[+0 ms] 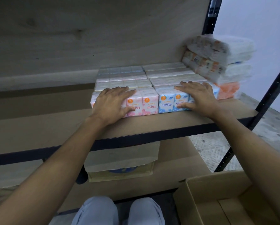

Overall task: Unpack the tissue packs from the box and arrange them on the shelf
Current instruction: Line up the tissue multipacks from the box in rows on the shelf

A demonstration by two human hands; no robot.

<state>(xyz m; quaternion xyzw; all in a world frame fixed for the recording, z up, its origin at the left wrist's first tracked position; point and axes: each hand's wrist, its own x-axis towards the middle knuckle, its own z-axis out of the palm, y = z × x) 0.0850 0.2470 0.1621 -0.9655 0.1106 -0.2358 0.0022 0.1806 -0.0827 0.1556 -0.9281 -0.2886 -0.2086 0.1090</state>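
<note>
Both hands (110, 103) (199, 96) flat on front tissue packs (149, 103) on shelf (152, 127)

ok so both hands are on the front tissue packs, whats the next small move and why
Probably a gentle push back with both hands to seat the front row against the rows behind. The left hand lies flat over the pink packs, the right hand over the blue packs, gripping nothing. The box looks empty where visible, so tidying the shelf seems to be what's left.

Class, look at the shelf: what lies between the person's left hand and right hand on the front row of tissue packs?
In the head view, between the left hand and right hand show a pink rose-scented pack and a blue fragrance-free pack, side by side and touching.
</note>
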